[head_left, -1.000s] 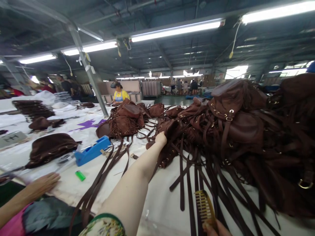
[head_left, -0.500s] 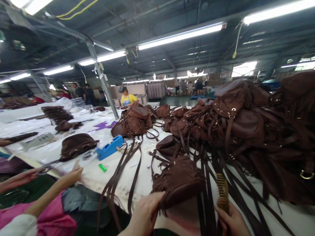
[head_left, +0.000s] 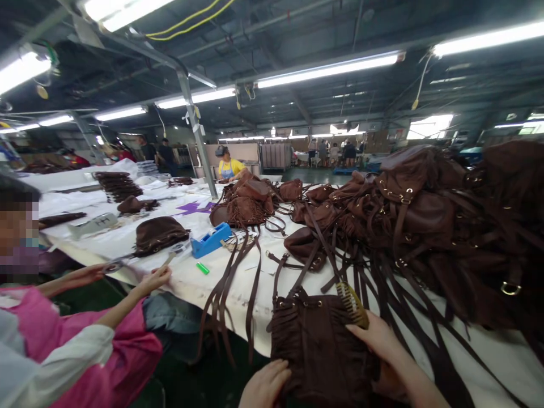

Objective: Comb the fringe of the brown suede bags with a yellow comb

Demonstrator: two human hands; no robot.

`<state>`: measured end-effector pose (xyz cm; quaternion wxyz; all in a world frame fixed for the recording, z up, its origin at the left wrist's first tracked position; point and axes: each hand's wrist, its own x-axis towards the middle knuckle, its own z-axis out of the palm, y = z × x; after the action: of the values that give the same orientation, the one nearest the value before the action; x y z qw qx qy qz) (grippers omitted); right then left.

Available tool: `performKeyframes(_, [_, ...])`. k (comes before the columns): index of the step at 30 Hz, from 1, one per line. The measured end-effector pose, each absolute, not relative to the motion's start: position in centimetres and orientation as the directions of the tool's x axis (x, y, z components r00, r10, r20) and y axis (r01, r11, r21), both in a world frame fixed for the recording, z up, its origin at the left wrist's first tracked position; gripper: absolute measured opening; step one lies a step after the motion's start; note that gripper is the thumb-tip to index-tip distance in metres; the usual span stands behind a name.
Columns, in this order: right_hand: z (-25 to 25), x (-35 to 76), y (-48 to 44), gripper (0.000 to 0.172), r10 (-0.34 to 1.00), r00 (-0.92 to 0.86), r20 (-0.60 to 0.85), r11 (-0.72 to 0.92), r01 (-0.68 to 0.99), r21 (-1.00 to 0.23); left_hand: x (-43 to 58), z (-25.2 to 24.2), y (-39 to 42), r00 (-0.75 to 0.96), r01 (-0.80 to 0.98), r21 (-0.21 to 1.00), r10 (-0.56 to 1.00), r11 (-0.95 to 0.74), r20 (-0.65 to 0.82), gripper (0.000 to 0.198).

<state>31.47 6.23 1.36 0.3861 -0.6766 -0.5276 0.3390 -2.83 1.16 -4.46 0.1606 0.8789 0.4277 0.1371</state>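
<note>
A dark brown fringed drawstring bag (head_left: 317,345) lies in front of me at the table's near edge, its eyeletted top away from me. My left hand (head_left: 267,384) grips the bag's lower left edge, fingers on top and thumb hidden. In my right hand (head_left: 376,339) is a wide-toothed comb (head_left: 352,303), yellowish brown. The comb's teeth lie against the fringe at the bag's upper right. Straps with a buckle run from the bag's top across the white table (head_left: 266,283).
A big heap of brown bags (head_left: 437,221) fills the right, straps trailing forward. Another pile (head_left: 244,204) stands further back. A blue tape dispenser (head_left: 211,240) and green lighter-like object (head_left: 203,268) lie left. At left, a co-worker in a pink apron (head_left: 127,345) holds scissors (head_left: 113,266).
The bag has come toward me and turned, so its broad fringed face now shows. My right hand has brought the comb leftward onto the fringe. My view has swung left, showing more of the co-worker.
</note>
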Motion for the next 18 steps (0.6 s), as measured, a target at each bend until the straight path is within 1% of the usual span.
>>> performKeyframes(2, [1.8, 31.0, 6.0, 0.029, 0.979, 0.178, -0.099, -0.171, 0.454, -0.874, -2.1, -3.7, 0.6, 0.519, 0.755, 0.423, 0.851, -0.501, 0.080, 0.068])
performKeyframes(4, [2.2, 30.3, 5.3, 0.026, 0.974, 0.151, -0.168, -0.215, 0.391, -0.895, -1.5, -2.7, 0.1, 0.459, 0.780, 0.455, 0.887, -0.430, 0.052, 0.066])
performKeyframes(6, [2.7, 29.5, 4.4, 0.026, 0.962, 0.132, -0.237, -0.265, 0.258, -0.929, -1.3, -1.0, 0.0, 0.484, 0.762, 0.491, 0.875, -0.422, 0.002, 0.061])
performKeyframes(8, [3.4, 28.5, 3.2, 0.028, 0.955, 0.085, -0.282, -0.289, 0.085, -0.953, -1.4, 1.4, 0.3, 0.554, 0.707, 0.542, 0.832, -0.455, -0.025, 0.050])
performKeyframes(9, [3.9, 27.9, 2.5, 0.030, 0.958, 0.038, -0.286, -0.286, 0.004, -0.958, -1.6, 3.0, 0.6, 0.541, 0.683, 0.569, 0.841, -0.458, 0.028, 0.044])
performKeyframes(10, [4.4, 27.2, 1.9, 0.033, 0.961, -0.025, -0.276, -0.277, -0.069, -0.958, -1.8, 4.7, 0.9, 0.489, 0.666, 0.581, 0.862, -0.467, 0.133, 0.043])
performKeyframes(12, [5.5, 25.8, 0.8, 0.041, 0.952, -0.181, -0.246, -0.276, -0.167, -0.947, -2.1, 8.5, 1.6, 0.353, 0.674, 0.551, 0.870, -0.492, 0.345, 0.043])
performKeyframes(13, [6.0, 25.0, 0.3, 0.045, 0.935, -0.267, -0.235, -0.291, -0.193, -0.937, -2.2, 10.3, 1.9, 0.332, 0.678, 0.526, 0.853, -0.513, 0.403, 0.044])
performKeyframes(14, [6.3, 24.1, -0.1, 0.049, 0.909, -0.351, -0.226, -0.312, -0.212, -0.926, -2.0, 11.9, 2.2, 0.359, 0.670, 0.506, 0.834, -0.543, 0.418, 0.044])
performKeyframes(16, [6.5, 22.5, -0.9, 0.052, 0.842, -0.495, -0.217, -0.374, -0.243, -0.895, -1.5, 14.4, 2.7, 0.458, 0.641, 0.498, 0.811, -0.585, 0.364, 0.048])
performKeyframes(18, [6.1, 21.2, -1.5, 0.058, 0.797, -0.573, -0.192, -0.424, -0.303, -0.853, -0.7, 15.4, 3.3, 0.571, 0.596, 0.556, 0.792, -0.579, 0.213, 0.051])
